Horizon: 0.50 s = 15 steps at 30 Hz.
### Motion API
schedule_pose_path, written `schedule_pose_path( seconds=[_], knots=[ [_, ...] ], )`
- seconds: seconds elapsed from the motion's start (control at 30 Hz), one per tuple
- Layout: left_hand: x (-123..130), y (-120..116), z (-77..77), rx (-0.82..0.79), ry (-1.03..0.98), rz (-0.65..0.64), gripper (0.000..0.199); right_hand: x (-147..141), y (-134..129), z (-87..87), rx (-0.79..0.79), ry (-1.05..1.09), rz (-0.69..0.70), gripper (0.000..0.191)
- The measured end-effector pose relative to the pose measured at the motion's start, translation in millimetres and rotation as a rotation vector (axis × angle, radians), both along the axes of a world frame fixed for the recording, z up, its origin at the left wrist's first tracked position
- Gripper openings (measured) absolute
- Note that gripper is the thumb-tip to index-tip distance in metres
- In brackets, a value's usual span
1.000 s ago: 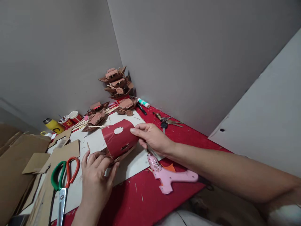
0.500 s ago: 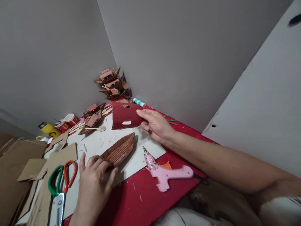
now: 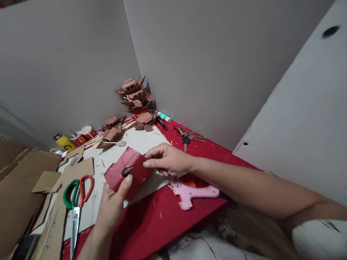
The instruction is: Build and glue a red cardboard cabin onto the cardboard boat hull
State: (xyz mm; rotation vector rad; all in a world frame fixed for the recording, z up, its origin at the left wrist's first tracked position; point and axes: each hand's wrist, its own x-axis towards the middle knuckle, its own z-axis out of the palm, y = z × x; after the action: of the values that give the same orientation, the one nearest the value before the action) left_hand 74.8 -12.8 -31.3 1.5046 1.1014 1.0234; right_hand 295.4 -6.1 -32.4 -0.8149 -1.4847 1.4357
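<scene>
In front of me, a red card piece with cut-out holes is held tilted over the white board. My left hand grips its lower left side, thumb on the face near a hole. Something brown shows through that hole. With thumb and fingers, my right hand pinches the card's right edge. The small brown boat hull is not visible as a separate shape; the card may cover it. A pink glue gun lies just below my right hand, its nozzle hidden by that hand.
Scissors lie on cardboard pieces at left. Finished model boats are stacked in the back corner, with others nearer. Keys, a glue stick, paper cups and a yellow bottle stand or lie around.
The red card has come down and left from beside the boats. My left hand has left its place on the hull's near end and now grips the card; the hull is out of sight.
</scene>
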Motion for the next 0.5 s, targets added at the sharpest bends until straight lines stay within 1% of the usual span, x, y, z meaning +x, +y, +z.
schedule_pose_path(
  seconds=[0.07, 0.13, 0.2, 0.23, 0.3, 0.37, 0.43, 0.5],
  knots=[
    [0, 3, 0.4, -0.027, -0.12, 0.069, 0.04, 7, -6, 8.9, 0.087, -0.085, -0.083, 0.031],
    [-4, 9, 3.9, -0.059, -0.273, 0.142, 0.035, 20, -20, 17.7, 0.219, -0.225, -0.23, 0.034],
    [-11, 16, 9.0, -0.087, -0.418, 0.198, 0.032, 37, -39, 21.2, 0.334, -0.45, -0.361, 0.034],
    [-14, 19, 11.6, -0.101, -0.481, 0.217, 0.03, 45, -51, 19.9, 0.362, -0.59, -0.376, 0.033],
    [-19, 24, 16.4, -0.124, -0.578, 0.251, 0.025, 56, -73, 11.8, 0.346, -0.804, -0.402, 0.037],
    [-22, 27, 20.8, -0.114, -0.647, 0.282, 0.022, 61, -93, -0.5, 0.312, -0.965, -0.387, 0.043],
    [-24, 27, 25.6, -0.093, -0.682, 0.298, 0.02, 58, -107, -12.9, 0.279, -1.071, -0.362, 0.048],
    [-25, 25, 31.3, -0.072, -0.7, 0.305, 0.016, 53, -114, -23.3, 0.274, -1.133, -0.323, 0.049]
  ],
)
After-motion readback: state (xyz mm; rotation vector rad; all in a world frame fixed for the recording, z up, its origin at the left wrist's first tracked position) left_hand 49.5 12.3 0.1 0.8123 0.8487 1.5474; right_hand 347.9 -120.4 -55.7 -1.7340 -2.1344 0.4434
